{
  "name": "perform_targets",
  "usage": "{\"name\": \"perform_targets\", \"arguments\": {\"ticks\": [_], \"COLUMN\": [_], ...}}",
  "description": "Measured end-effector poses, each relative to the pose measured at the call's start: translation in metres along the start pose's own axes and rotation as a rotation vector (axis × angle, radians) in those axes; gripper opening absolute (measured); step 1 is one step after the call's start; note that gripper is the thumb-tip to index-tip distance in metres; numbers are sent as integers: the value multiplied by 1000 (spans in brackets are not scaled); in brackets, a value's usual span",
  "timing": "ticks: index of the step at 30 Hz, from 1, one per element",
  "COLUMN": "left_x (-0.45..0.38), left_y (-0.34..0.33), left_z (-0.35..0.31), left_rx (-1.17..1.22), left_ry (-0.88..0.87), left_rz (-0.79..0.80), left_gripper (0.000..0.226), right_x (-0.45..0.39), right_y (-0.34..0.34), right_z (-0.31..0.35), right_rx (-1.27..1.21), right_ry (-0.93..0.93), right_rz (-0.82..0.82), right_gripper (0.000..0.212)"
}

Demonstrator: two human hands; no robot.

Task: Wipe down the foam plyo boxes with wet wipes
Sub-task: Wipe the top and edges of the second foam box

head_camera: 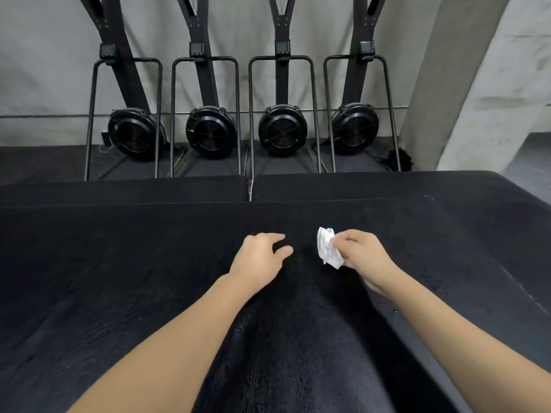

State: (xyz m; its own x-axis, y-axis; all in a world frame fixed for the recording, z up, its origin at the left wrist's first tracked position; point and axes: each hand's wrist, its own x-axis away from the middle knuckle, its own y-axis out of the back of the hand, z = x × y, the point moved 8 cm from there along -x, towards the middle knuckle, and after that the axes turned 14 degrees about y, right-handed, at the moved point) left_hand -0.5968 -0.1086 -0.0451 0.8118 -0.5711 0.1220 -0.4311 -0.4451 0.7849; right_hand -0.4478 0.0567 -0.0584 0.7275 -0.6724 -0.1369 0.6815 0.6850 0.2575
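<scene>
Both hands are out over the big black foam plyo box (149, 263) that fills the lower half of the frame. Left hand (258, 257) sits just left of centre, fingers loosely spread and holding nothing, fingertips looking like they touch the top of the box, though I can't quite tell. Right hand (362, 253) is just right of centre, thumb and fingers pinching a crumpled white wet wipe (328, 248), which sticks out to the left of the hand, right at the box surface. The two hands are near each other but not touching. Beyond that box, across the middle of the frame, two more black boxes (357, 186) sit side by side with a thin gap between them. Behind those, along the top half, four black fan machines (281, 129) stand in a row against a pale wall (44, 70), each with a round fan cage low down and a small monitor (282, 46) up on its post.
</scene>
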Motion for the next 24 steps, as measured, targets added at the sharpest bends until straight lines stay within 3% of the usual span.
{"name": "perform_targets", "arguments": {"ticks": [2,5,9,15,20,22,24], "left_x": [8,11,18,16,16,16,16], "left_y": [2,-4,-7,-10,-8,-13,-16], "left_z": [-9,-24,-40,-33,-13,-7,-4], "left_rx": [345,551,603,632,759,662,364], "left_ry": [23,23,2,85,242,274,224], "left_rz": [-11,53,95,110,137,184,146], "left_gripper": [30,16,11,7,9,11,12], "right_x": [6,16,25,26,24,23,20], "right_y": [-8,-23,-34,-20,-4,7,17], "right_z": [0,8,24,28,16,12,8], "right_rx": [-183,-347,-402,-277,-275,-53,428], "right_ry": [-23,-12,-22,2,-55,3,80], "right_rz": [27,83,130,131,32,31,71], "right_gripper": [20,26,49,18,47,33,17]}}
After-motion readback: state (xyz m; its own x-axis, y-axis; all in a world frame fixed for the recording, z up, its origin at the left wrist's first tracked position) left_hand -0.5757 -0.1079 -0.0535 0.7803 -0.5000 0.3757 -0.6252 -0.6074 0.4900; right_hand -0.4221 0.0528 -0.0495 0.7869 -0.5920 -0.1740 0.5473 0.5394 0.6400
